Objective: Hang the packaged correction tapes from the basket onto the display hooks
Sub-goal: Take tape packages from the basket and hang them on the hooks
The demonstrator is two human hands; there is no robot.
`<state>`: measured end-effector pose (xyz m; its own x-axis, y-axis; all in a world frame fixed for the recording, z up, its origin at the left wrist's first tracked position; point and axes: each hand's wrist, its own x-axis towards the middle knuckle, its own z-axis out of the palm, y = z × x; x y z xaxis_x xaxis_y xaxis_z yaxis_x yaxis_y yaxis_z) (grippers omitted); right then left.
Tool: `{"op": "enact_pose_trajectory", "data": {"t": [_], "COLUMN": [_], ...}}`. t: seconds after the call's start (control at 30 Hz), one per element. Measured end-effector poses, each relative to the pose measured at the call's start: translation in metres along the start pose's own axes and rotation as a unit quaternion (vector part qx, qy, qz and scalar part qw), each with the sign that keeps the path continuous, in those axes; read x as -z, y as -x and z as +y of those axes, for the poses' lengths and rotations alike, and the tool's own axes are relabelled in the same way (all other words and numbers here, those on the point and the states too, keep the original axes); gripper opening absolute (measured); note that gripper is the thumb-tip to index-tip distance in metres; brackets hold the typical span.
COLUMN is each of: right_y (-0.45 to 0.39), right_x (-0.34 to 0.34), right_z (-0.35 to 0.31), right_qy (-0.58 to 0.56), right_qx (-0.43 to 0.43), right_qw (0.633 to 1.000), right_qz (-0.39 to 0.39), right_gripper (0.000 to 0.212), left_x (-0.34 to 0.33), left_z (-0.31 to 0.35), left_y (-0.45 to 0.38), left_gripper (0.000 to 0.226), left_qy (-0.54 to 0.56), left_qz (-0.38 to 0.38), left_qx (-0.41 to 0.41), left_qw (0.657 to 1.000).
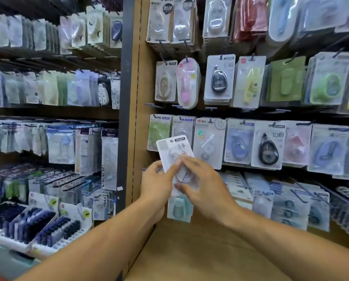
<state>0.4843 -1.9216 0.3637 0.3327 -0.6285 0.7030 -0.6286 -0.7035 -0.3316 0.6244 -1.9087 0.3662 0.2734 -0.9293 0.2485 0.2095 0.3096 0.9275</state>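
Both hands held one packaged correction tape [174,154] upright before the display: the left hand [156,184] pinched its left edge, the right hand [202,184] gripped its blister. The hanging step seemed underway (basket unseen); next, its top hole needed threading onto a hook above the fingers.

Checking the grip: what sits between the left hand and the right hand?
In the head view, the white packaged correction tape is between them, tilted. The left hand pinches its left edge; the right hand holds the clear blister front.
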Motion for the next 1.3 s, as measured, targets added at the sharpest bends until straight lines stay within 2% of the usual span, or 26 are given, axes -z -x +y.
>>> {"op": "enact_pose_trajectory", "data": {"t": [0.1,0.2,0.37,0.73,0.9,1.0,1.2,1.3], "right_y": [-0.017,-0.044,-0.084,-0.108,-0.118,-0.125,-0.15,-0.151], "right_x": [0.004,0.002,-0.007,-0.024,-0.031,-0.035,-0.052,-0.055], "right_z": [0.007,0.018,0.03,0.035,0.038,0.043,0.057,0.057], "right_qy": [-0.024,0.009,0.023,0.05,0.046,0.054,0.06,0.054], "right_qx": [-0.027,-0.039,-0.048,-0.061,-0.088,-0.107,-0.16,-0.168], "right_qw": [0.998,0.996,0.994,0.994,0.991,0.99,0.984,0.984], "right_qz": [0.048,0.078,0.097,0.078,0.09,0.071,0.047,0.017], "right_gripper": [0.063,0.062,0.062,0.06,0.06,0.061,0.076,0.076], "left_x": [-0.012,-0.02,-0.031,-0.02,-0.015,-0.013,-0.014,-0.014], "left_z": [0.007,0.015,0.026,0.021,0.012,0.003,-0.012,-0.019], "left_y": [-0.01,-0.03,-0.068,-0.089,-0.099,-0.117,-0.155,-0.163], "left_gripper": [0.037,0.049,0.052,0.051,0.049,0.05,0.053,0.053], "left_qy": [-0.015,-0.059,-0.071,-0.109,-0.158,-0.193,-0.206,-0.203], "left_qz": [0.003,-0.016,-0.044,-0.065,-0.058,-0.064,-0.096,-0.099], "left_qx": [-0.031,-0.06,-0.045,-0.03,-0.05,-0.038,0.008,0.017], "left_qw": [0.999,0.996,0.995,0.991,0.984,0.978,0.974,0.974]}}
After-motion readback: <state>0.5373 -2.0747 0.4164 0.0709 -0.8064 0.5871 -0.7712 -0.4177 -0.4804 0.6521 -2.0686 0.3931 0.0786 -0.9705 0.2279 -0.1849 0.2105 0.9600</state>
